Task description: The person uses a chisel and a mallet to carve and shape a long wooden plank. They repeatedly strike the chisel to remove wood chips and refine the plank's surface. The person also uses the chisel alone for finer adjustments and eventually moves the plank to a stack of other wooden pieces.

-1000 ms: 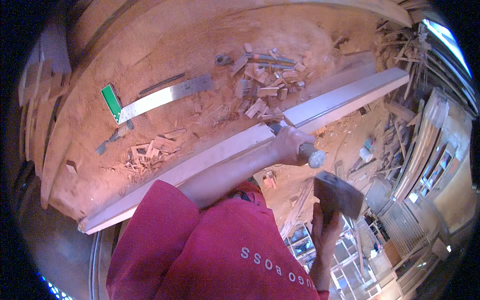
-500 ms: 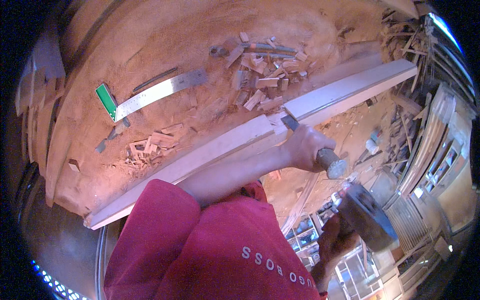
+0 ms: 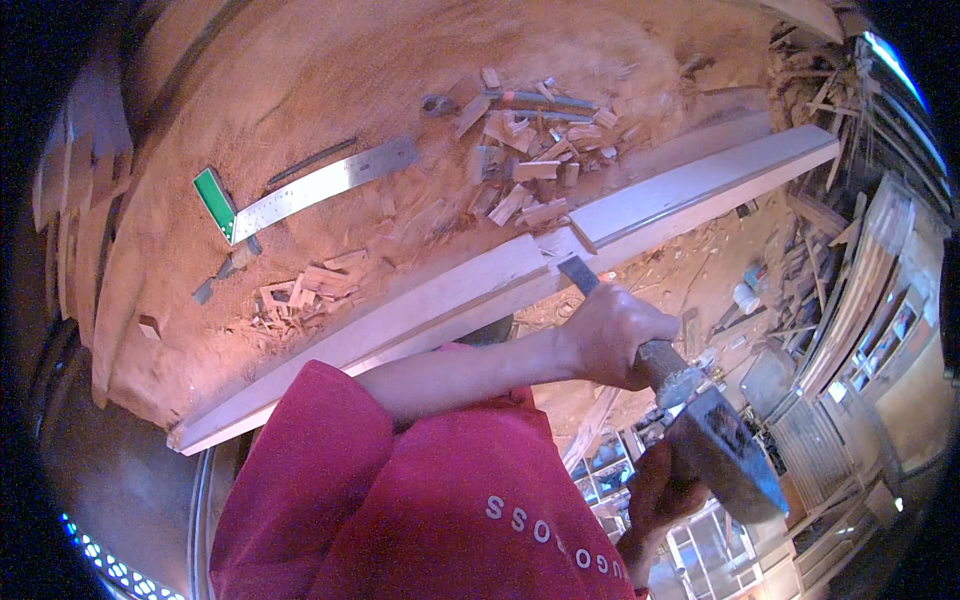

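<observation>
My left hand (image 3: 618, 335) is wrapped round a chisel (image 3: 660, 362), its flat blade pointing up and left. The blade's tip lies at the near side of a notch cut in a long pale wooden beam (image 3: 430, 305); whether it touches the wood I cannot tell. In my right hand (image 3: 665, 490), low on the right, is a dark, blocky mallet (image 3: 728, 450). Its head meets or overlaps the butt of the chisel handle in the picture. The mallet's handle is mostly hidden by my fingers.
Beyond the beam, a green-handled try square (image 3: 325, 187) lies on the dusty surface beside a thin dark rod (image 3: 312, 160). Offcuts (image 3: 535, 170) are heaped near the notch, more chips (image 3: 310, 290) to the left. Scrap wood (image 3: 830, 100) crowds the far right.
The mallet has come up against the chisel's butt. My left hand and the chisel have shifted slightly down and toward me, the blade tip drawing back from the middle of the notch.
</observation>
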`<state>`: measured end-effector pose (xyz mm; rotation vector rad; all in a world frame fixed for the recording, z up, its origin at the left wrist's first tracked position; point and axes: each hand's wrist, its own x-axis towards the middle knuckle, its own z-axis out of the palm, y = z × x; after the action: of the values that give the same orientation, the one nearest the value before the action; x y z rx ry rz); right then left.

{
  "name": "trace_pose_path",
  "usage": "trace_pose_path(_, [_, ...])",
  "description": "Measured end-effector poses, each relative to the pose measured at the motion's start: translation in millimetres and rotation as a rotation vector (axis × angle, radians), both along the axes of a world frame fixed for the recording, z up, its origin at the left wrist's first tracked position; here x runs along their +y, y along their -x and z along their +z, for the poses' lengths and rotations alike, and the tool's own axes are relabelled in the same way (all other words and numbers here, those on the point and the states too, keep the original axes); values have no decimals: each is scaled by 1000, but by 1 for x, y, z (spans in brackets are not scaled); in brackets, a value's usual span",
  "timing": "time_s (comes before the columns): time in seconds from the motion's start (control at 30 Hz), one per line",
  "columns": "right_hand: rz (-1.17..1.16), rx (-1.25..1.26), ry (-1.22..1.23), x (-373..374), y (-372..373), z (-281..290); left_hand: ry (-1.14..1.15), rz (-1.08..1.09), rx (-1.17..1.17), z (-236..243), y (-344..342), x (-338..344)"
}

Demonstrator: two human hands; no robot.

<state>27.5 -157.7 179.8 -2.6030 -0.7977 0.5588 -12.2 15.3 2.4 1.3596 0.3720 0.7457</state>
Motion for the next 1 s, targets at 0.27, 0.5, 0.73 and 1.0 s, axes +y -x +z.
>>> trace_pose_path(0.27, [-19, 131, 65, 23, -2, 4, -45, 8, -2, -30, 4, -7])
trace_pose_path(0.5, [405, -3, 264, 61, -4, 2, -113, -23, 57, -49, 5, -9])
trace_pose_path(0.73, [-389, 479, -131, 5, 10, 8, -8, -23, -21, -16, 12, -4])
trace_pose_path(1.0, [306, 183, 180, -3, -13, 0, 13, -8, -92, -24, 7, -3])
